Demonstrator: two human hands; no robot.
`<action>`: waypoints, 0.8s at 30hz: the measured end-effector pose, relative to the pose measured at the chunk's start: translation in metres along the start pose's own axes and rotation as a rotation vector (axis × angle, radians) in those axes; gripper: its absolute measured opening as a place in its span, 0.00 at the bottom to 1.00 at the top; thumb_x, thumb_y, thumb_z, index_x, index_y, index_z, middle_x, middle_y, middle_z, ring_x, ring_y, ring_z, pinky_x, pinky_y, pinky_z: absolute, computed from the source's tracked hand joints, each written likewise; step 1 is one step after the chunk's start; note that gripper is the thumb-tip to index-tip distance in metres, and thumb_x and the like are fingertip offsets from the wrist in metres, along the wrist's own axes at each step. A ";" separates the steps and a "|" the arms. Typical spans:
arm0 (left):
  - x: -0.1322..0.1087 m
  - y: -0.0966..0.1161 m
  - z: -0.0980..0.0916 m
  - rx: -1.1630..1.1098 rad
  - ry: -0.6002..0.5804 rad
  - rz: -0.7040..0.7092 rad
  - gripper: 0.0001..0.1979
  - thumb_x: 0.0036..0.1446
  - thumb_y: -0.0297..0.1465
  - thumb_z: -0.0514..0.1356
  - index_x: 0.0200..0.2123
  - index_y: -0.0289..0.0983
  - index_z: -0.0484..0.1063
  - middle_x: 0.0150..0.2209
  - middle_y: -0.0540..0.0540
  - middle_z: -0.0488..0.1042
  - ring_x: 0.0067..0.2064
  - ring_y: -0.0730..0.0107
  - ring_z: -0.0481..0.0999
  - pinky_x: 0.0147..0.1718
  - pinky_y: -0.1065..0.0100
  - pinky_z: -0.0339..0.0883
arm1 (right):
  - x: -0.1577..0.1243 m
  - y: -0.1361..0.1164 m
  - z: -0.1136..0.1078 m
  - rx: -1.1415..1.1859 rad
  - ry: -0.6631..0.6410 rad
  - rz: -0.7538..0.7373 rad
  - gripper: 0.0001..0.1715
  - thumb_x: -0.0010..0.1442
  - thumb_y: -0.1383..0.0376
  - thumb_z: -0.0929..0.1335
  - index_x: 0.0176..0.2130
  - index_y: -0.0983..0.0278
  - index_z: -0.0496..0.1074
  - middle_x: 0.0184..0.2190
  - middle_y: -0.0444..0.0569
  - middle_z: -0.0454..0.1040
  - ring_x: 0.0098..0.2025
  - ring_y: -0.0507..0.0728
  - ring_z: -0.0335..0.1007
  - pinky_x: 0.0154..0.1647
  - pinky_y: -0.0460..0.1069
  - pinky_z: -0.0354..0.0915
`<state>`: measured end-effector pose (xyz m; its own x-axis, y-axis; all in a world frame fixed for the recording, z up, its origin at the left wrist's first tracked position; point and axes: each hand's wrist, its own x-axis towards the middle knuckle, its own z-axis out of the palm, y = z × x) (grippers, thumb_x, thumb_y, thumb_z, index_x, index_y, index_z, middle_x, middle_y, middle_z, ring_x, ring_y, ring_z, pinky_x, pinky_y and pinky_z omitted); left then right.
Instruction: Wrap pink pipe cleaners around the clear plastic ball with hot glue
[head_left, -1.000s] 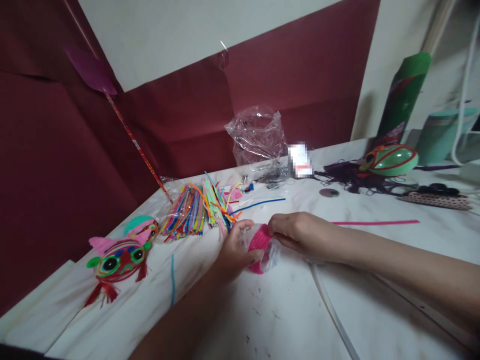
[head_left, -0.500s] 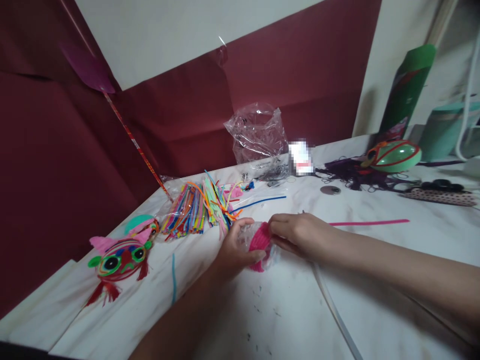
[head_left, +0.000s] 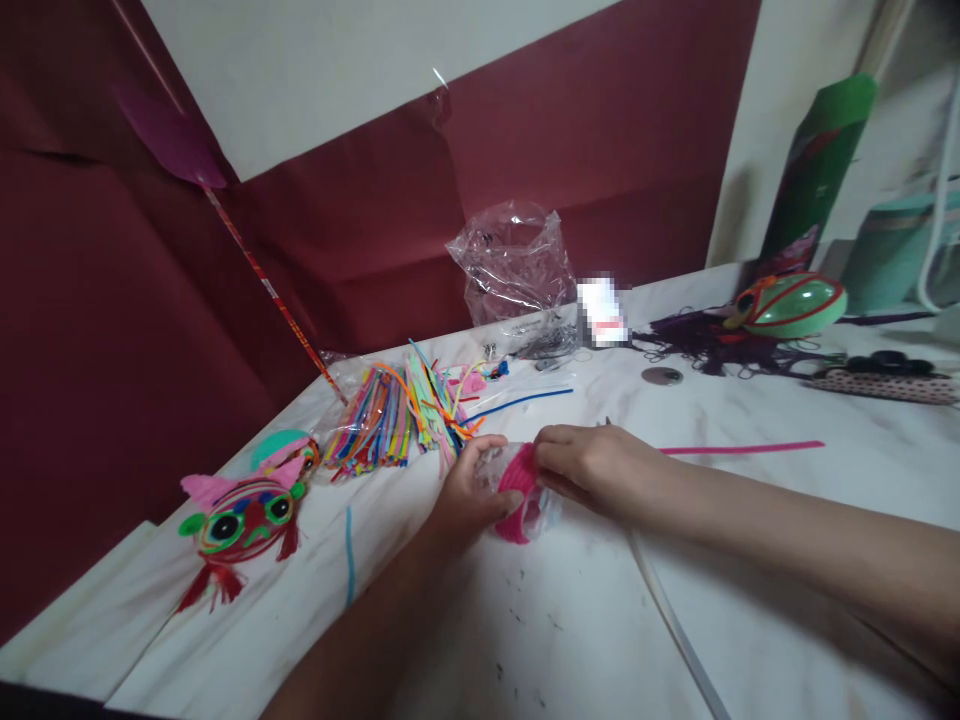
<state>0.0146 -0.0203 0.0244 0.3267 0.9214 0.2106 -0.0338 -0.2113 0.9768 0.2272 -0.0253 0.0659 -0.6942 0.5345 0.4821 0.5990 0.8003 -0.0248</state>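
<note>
A clear plastic piece point(head_left: 491, 465), rounded like a part of a bottle, has a band of pink pipe cleaner point(head_left: 516, 510) wound around it. My left hand point(head_left: 469, 505) grips it from the left, thumb pressed over the pink band. From the right, the bent fingers of my right hand point(head_left: 581, 462) pinch at the upper edge of the band. Those fingertips are partly hidden. Behind my right wrist lies a straight pink pipe cleaner point(head_left: 750, 448). Under that wrist runs a long grey-white strip point(head_left: 675, 620), its lower end leaving the frame.
Bundles of colourful pipe cleaners point(head_left: 382, 420) lie behind my hands, near a crumpled clear bag point(head_left: 517, 270). A decorated animal face point(head_left: 247, 520) sits at left beside a blue pipe cleaner point(head_left: 349, 555). Far right are a green balloon-like piece point(head_left: 799, 305) and a dotted brush point(head_left: 885, 382).
The view has shifted very slightly. Both hands stay on the pink-wrapped plastic piece, which is turned a little so more of the pink band shows.
</note>
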 end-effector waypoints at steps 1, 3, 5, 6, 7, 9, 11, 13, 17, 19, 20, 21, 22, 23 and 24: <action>0.000 0.001 0.000 -0.011 -0.002 0.001 0.36 0.36 0.43 0.74 0.48 0.39 0.66 0.42 0.46 0.71 0.42 0.62 0.71 0.42 0.64 0.64 | 0.000 0.000 0.001 -0.001 0.001 -0.002 0.11 0.66 0.68 0.64 0.31 0.64 0.71 0.30 0.48 0.74 0.27 0.52 0.69 0.24 0.46 0.53; 0.000 0.003 -0.001 -0.023 -0.017 -0.017 0.37 0.35 0.42 0.75 0.48 0.39 0.65 0.42 0.46 0.70 0.41 0.64 0.71 0.42 0.65 0.64 | -0.001 0.001 0.002 -0.002 0.000 -0.006 0.10 0.65 0.69 0.64 0.32 0.64 0.71 0.31 0.47 0.74 0.27 0.52 0.68 0.24 0.46 0.52; -0.001 0.006 -0.001 -0.019 -0.025 -0.040 0.38 0.35 0.41 0.75 0.49 0.39 0.65 0.42 0.47 0.70 0.40 0.65 0.71 0.42 0.65 0.64 | -0.002 0.001 0.002 -0.003 -0.002 -0.012 0.10 0.65 0.69 0.64 0.32 0.64 0.71 0.32 0.47 0.73 0.26 0.51 0.67 0.24 0.46 0.51; -0.001 0.007 -0.001 -0.008 -0.025 -0.047 0.38 0.35 0.41 0.75 0.49 0.40 0.65 0.42 0.47 0.70 0.40 0.64 0.71 0.42 0.65 0.64 | -0.002 0.000 0.001 -0.004 -0.003 -0.015 0.10 0.65 0.69 0.64 0.32 0.64 0.70 0.32 0.47 0.73 0.26 0.51 0.67 0.24 0.46 0.51; -0.002 0.008 -0.001 0.009 -0.023 -0.051 0.37 0.35 0.41 0.75 0.49 0.40 0.65 0.42 0.47 0.70 0.41 0.64 0.71 0.42 0.65 0.64 | -0.001 0.000 0.000 -0.006 -0.004 -0.019 0.10 0.65 0.69 0.64 0.31 0.63 0.70 0.31 0.47 0.73 0.26 0.51 0.67 0.24 0.46 0.51; -0.003 0.009 0.000 0.043 -0.010 -0.053 0.37 0.35 0.42 0.75 0.49 0.40 0.66 0.41 0.47 0.71 0.41 0.62 0.72 0.42 0.64 0.64 | 0.000 -0.001 -0.002 -0.007 -0.010 -0.028 0.10 0.65 0.69 0.65 0.30 0.63 0.70 0.30 0.46 0.72 0.26 0.51 0.66 0.24 0.46 0.50; -0.003 0.010 0.000 0.059 0.001 -0.051 0.37 0.35 0.42 0.74 0.49 0.40 0.66 0.41 0.47 0.71 0.42 0.61 0.72 0.42 0.64 0.64 | 0.001 -0.002 -0.004 -0.006 -0.016 -0.036 0.10 0.65 0.69 0.65 0.30 0.63 0.70 0.29 0.46 0.72 0.27 0.52 0.66 0.24 0.46 0.50; -0.004 0.010 0.000 0.064 0.008 -0.042 0.37 0.35 0.42 0.74 0.49 0.39 0.66 0.41 0.46 0.71 0.43 0.60 0.72 0.43 0.63 0.65 | 0.001 -0.003 -0.005 -0.004 -0.020 -0.036 0.09 0.64 0.69 0.66 0.31 0.63 0.71 0.30 0.46 0.73 0.28 0.52 0.67 0.24 0.46 0.49; -0.004 0.011 0.000 0.096 -0.002 -0.018 0.35 0.37 0.40 0.73 0.49 0.39 0.67 0.41 0.46 0.71 0.44 0.59 0.72 0.43 0.63 0.65 | 0.001 -0.005 -0.005 0.004 -0.027 -0.019 0.08 0.64 0.69 0.66 0.32 0.63 0.72 0.31 0.47 0.73 0.28 0.52 0.67 0.24 0.46 0.50; -0.004 0.012 0.000 0.098 -0.009 -0.017 0.35 0.37 0.40 0.73 0.49 0.38 0.67 0.41 0.46 0.72 0.45 0.58 0.72 0.44 0.63 0.66 | 0.001 -0.005 -0.005 0.018 -0.028 -0.016 0.08 0.65 0.68 0.66 0.33 0.62 0.72 0.32 0.46 0.72 0.28 0.52 0.67 0.24 0.46 0.50; -0.004 0.012 -0.001 0.096 -0.012 -0.016 0.35 0.37 0.40 0.73 0.49 0.38 0.67 0.41 0.46 0.72 0.45 0.57 0.72 0.44 0.63 0.66 | 0.001 -0.004 -0.005 0.032 -0.027 -0.022 0.08 0.65 0.68 0.66 0.33 0.62 0.73 0.32 0.46 0.72 0.28 0.51 0.66 0.25 0.46 0.50; -0.003 0.012 -0.001 0.095 -0.014 -0.015 0.35 0.37 0.40 0.73 0.49 0.38 0.67 0.41 0.45 0.72 0.45 0.57 0.72 0.44 0.63 0.65 | 0.001 -0.004 -0.004 0.050 -0.027 -0.034 0.08 0.65 0.69 0.65 0.34 0.62 0.73 0.32 0.46 0.72 0.29 0.51 0.66 0.25 0.46 0.50; -0.003 0.011 -0.001 0.096 -0.018 -0.013 0.35 0.37 0.40 0.73 0.49 0.38 0.67 0.42 0.45 0.72 0.45 0.57 0.72 0.44 0.63 0.65 | 0.001 -0.003 -0.004 0.070 -0.028 -0.052 0.08 0.65 0.70 0.65 0.34 0.62 0.73 0.33 0.46 0.71 0.29 0.51 0.66 0.25 0.46 0.51; -0.003 0.011 -0.002 0.098 -0.021 -0.012 0.35 0.37 0.40 0.74 0.49 0.38 0.67 0.42 0.45 0.72 0.45 0.58 0.72 0.44 0.63 0.65 | 0.001 -0.003 -0.004 0.089 -0.029 -0.072 0.09 0.64 0.72 0.65 0.34 0.62 0.73 0.33 0.46 0.71 0.30 0.51 0.66 0.25 0.46 0.51; -0.003 0.011 -0.002 0.099 -0.022 -0.012 0.35 0.37 0.40 0.74 0.50 0.38 0.67 0.42 0.45 0.71 0.46 0.58 0.72 0.44 0.64 0.65 | 0.001 -0.002 -0.003 0.102 -0.027 -0.093 0.09 0.63 0.73 0.65 0.33 0.63 0.72 0.33 0.46 0.71 0.31 0.52 0.66 0.25 0.46 0.50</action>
<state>0.0111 -0.0245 0.0344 0.3477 0.9168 0.1964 0.0632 -0.2319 0.9707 0.2267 -0.0276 0.0692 -0.7558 0.4630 0.4630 0.4891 0.8693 -0.0709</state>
